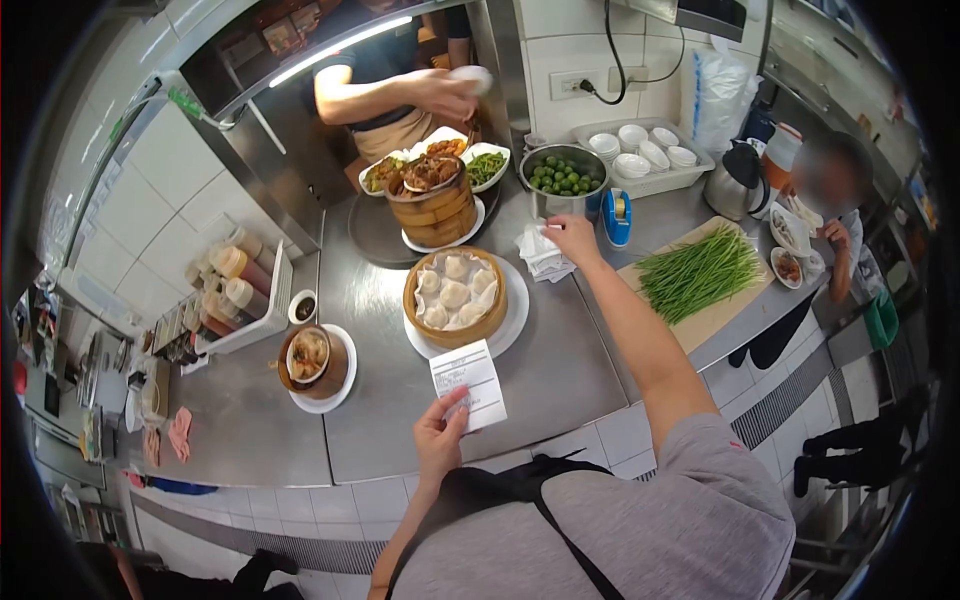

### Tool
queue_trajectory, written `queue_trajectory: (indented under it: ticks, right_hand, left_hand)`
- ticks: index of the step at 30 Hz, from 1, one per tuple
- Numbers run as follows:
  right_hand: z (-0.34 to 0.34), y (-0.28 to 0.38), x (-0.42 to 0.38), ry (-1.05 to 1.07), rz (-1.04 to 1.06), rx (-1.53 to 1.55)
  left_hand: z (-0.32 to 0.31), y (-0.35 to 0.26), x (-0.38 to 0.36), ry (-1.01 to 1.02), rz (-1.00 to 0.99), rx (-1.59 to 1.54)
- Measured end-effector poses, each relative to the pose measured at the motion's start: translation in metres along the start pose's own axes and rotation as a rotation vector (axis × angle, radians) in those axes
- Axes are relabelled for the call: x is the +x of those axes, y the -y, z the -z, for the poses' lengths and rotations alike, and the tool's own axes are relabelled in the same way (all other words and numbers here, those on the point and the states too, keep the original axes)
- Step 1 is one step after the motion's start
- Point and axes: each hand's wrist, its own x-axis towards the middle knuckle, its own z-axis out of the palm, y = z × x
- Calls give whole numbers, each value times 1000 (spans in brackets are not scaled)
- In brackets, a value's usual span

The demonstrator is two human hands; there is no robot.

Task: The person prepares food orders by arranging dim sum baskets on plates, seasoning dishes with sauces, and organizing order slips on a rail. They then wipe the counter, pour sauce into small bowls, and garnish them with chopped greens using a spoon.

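My left hand (441,436) pinches a printed paper receipt (468,385) upright in front of the counter. Stretched forward, my right hand (572,240) has its fingers closed on the edge of some crumpled white paper (545,255) beside the lime pot. Between the hands, a bamboo steamer (497,315) of dumplings (454,294) stands on a white plate (519,322). Behind it, a taller stack of steamers (434,217) topped with meat sits on a round dark tray (372,235). A small steamer (335,370) with food rests on a plate to the left.
Limes fill a steel pot (565,205); a blue tape dispenser (617,222) stands alongside. Green stalks (700,270) cover a cutting board to the right, near a kettle (735,180). A sauce-bottle rack (262,305) is at left. Another person's hand (445,95) moves beyond the pass; someone stands at right.
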Motion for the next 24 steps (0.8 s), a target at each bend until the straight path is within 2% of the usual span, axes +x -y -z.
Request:
queue_trajectory:
  ticks: [1,2,4,6,8,9,12,13,14,15,16,17,18,20,22,24]
  right_hand:
    - [3,-9,-7,111,-11,-74]
    - [8,1,-14,118,-4,-70]
    - [29,49,-40,-263,251,-324]
    - [25,71,-76,-23,98,-7]
    - [34,120,-132,494,-287,717]
    - [37,131,-138,499,-286,715]
    - [45,140,-127,205,-77,424]
    - [50,133,-94,86,3,334]
    - [53,124,-63,-22,33,375]
    - [64,124,-33,-26,41,113]
    - [59,108,-9,-134,171,113]
    - [48,82,9,-72,88,173]
    - [36,53,10,-68,94,174]
    - [14,10,14,77,36,-109]
    - [6,-3,-3,116,-59,-147]
    - [6,-10,-20,159,-40,-130]
  left_hand:
    - [-5,0,1,3,-9,10]
    - [-9,-1,3,11,-24,17]
    - [-18,-2,5,44,-35,36]
    - [-34,-1,7,16,-126,73]
    - [-43,2,14,31,-120,73]
    - [-48,5,18,97,-131,75]
    - [-61,4,14,194,-95,45]
    - [-62,3,11,211,-123,47]
    - [-62,1,10,228,-153,51]
    - [-58,3,6,229,-122,86]
    - [-56,4,3,227,-126,84]
    - [-53,5,1,197,-78,69]
    - [-51,8,-3,165,-31,53]
    - [-45,15,-11,118,-59,49]
    - [-40,14,-9,61,-97,36]
    - [-30,14,-18,15,-73,40]
